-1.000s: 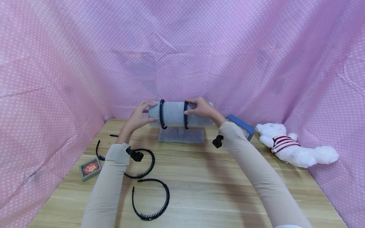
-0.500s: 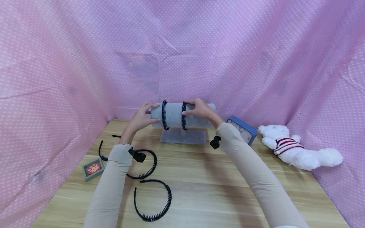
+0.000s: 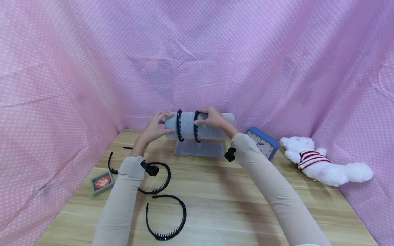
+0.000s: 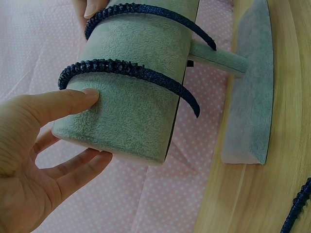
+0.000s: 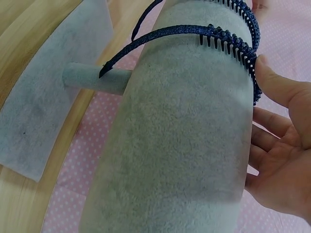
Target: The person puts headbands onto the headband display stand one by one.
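Note:
A grey velvety headband stand (image 3: pixel 187 124), a horizontal roll on a post and flat base, stands at the back of the table. Two black toothed headbands straddle its roll. My left hand (image 3: pixel 153 129) holds the roll's left end, thumb in front and fingertips against the end face in the left wrist view. Just inward of that thumb sits the left headband (image 4: pixel 112 66). My right hand (image 3: pixel 215 119) grips the right headband (image 5: pixel 165 31) near the middle of the roll. Its thumb tip presses the toothed band, while the other fingers reach behind the roll, partly hidden.
More black headbands lie at left on the wooden table (image 3: pixel 221 205), one in front (image 3: pixel 183 215), others partly behind my left sleeve. A small green-framed box (image 3: pixel 102 183) lies at far left. A blue clock (image 3: pixel 263 143) and white teddy bear (image 3: pixel 320 162) are at right.
My right hand has slid the right headband leftward along the roll, closer to the left headband. My left hand stays at the roll's end. The whole view has shifted slightly.

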`<state>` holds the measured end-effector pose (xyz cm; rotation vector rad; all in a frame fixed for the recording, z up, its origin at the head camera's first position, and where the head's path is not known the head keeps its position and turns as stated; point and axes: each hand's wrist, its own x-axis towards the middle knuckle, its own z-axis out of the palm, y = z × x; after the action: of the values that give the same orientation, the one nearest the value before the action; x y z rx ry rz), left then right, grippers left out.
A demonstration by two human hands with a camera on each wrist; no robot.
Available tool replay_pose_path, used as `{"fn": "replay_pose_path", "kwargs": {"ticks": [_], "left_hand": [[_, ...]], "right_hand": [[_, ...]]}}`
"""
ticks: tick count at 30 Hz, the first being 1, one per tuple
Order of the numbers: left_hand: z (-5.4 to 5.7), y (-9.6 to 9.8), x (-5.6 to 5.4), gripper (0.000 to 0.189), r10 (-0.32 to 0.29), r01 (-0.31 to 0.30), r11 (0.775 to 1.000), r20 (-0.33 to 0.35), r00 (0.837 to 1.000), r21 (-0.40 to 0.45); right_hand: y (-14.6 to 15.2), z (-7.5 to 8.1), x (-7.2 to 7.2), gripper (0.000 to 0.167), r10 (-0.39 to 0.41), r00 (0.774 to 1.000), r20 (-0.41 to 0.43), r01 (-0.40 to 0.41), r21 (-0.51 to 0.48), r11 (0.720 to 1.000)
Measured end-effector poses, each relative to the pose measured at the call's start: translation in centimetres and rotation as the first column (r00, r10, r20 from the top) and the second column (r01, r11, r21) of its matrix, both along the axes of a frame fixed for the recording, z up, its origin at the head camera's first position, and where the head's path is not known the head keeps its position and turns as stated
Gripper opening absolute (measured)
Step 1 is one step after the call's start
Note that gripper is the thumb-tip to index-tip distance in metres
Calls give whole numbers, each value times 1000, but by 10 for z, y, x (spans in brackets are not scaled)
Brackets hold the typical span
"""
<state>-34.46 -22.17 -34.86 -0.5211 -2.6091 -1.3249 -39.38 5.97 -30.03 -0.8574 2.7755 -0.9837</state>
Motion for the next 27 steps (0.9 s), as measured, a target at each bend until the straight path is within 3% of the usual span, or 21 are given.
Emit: {"fn": "replay_pose_path", "kwargs": {"ticks": [15, 27], "left_hand": [[1, 2, 1, 65, -15, 15, 1000, -18, 1000, 8], [-1, 1, -3, 65, -16, 16, 1000, -22, 1000, 1]], "right_hand": [[-6, -4, -1, 70, 3, 1000, 29, -2, -19, 1000], [-14, -5, 1, 70, -16, 1000, -7, 16, -6, 1000]]}}
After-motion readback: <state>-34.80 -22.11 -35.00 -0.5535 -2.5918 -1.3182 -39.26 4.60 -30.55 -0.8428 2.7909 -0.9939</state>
